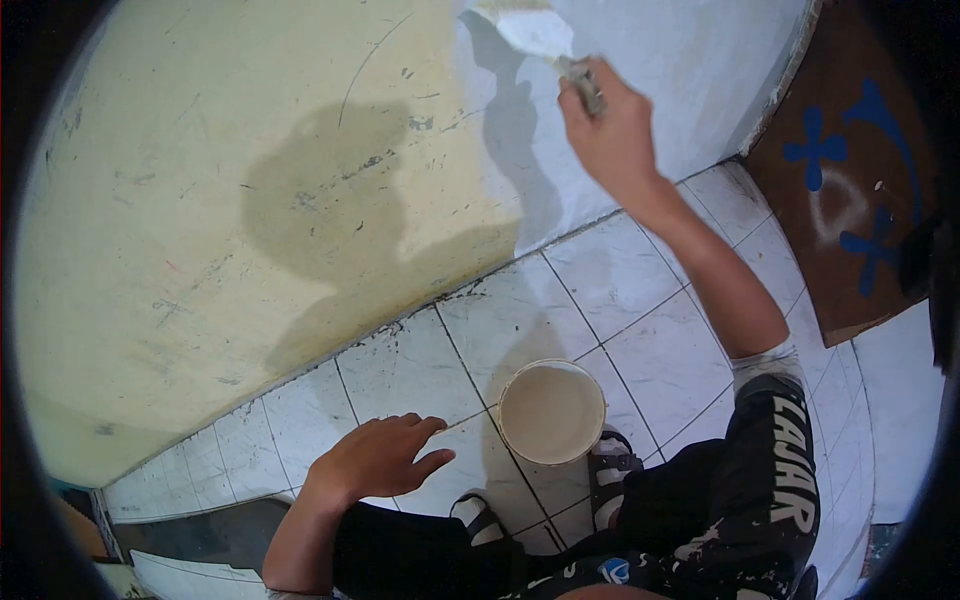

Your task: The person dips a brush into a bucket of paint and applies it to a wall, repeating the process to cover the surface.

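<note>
**Right hand** (612, 135): closed in a full fist round the handle of the flat, white-loaded paintbrush (540, 35). It is raised against the wall, with the bristles on the surface near its upper edge.

**Left hand** (375, 458): holds nothing. The fingers are loosely spread and the palm is down on the white marbled floor tiles (640, 275), bracing me.

**Bucket:** the round white paint bucket (552, 411) stands just beside my left hand, between it and my sandalled foot (612, 470). It is open and filled with pale paint, near the floor's edge at the wall but apart from it.

**Wall:** the scuffed cream-yellow portion (200, 200) is uncoated. The white coated portion (680, 60) begins at the brush line. A brown board with blue markings (850, 190) lies beyond the wall's right edge.

**Judgement:**
- The stroke is best run straight along the wet boundary, overlapping it slightly, with light pressure so that no ridges form.
- At the wall's bottom edge I would slow down and lead with the bristle tips, to spare the tiles.
- The bucket sits within easy reach for reloading, but my foot is close enough to tip it, so I should shift my weight with care.
</note>
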`<state>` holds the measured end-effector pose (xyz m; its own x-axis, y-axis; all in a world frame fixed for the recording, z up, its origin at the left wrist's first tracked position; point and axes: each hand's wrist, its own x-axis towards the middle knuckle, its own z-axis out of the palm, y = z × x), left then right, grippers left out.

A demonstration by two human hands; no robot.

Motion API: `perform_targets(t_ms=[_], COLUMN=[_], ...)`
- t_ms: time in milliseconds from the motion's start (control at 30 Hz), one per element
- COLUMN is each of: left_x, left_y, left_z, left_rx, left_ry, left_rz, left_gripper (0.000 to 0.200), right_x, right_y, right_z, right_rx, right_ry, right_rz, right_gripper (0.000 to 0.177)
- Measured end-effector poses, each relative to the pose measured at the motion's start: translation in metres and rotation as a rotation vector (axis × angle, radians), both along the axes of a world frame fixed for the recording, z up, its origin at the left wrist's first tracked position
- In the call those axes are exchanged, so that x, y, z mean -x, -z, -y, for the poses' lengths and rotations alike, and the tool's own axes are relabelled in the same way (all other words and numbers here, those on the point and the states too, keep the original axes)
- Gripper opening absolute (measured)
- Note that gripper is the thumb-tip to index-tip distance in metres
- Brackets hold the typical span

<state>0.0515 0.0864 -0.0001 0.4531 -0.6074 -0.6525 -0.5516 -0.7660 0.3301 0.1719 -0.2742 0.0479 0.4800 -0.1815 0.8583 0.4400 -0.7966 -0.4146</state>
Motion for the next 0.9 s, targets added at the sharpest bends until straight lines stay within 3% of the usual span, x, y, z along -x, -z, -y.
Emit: perform_targets(t_ms=[200,367,467,533,567,633,733,833,900], left_x=[-0.001,-0.001,0.002,0.005,0.007,0.012,0.021,0.023,0.024], left_y=[-0.004,0.002,-0.005,-0.005,-0.006,-0.016,-0.023,-0.019,-0.016], left_z=[0.01,0.007,0.012,0.011,0.01,0.009,0.009,0.004,0.0], left_rx=[-0.029,-0.006,-0.044,-0.033,-0.025,-0.022,-0.011,0.007,0.017], left_ry=[-0.049,-0.047,-0.076,-0.078,-0.081,-0.081,-0.081,-0.082,-0.079], left_rz=[-0.02,-0.022,-0.032,-0.016,-0.003,0.015,0.015,0.029,0.038], left_gripper=[0.056,0.057,0.057,0.057,0.056,0.056,0.055,0.055,0.055], right_x=[-0.037,-0.016,-0.002,0.003,0.004,0.002,-0.017,-0.023,-0.02], right_y=[0.178,0.265,0.273,0.269,0.267,0.255,0.225,0.157,0.15], right_z=[0.009,0.02,0.027,0.029,0.028,0.024,0.029,0.031,0.035], right_rx=[0.065,0.04,0.035,0.035,0.031,0.03,0.033,0.004,-0.057], right_ry=[0.012,0.054,-0.004,-0.043,-0.05,0.017,0.018,0.02,0.025], right_rz=[-0.09,-0.303,-0.477,-0.733,-0.725,-0.966,-0.931,-0.865,-0.805], right_gripper=[0.029,0.028,0.025,0.025,0.025,0.029,0.027,0.024,0.023])
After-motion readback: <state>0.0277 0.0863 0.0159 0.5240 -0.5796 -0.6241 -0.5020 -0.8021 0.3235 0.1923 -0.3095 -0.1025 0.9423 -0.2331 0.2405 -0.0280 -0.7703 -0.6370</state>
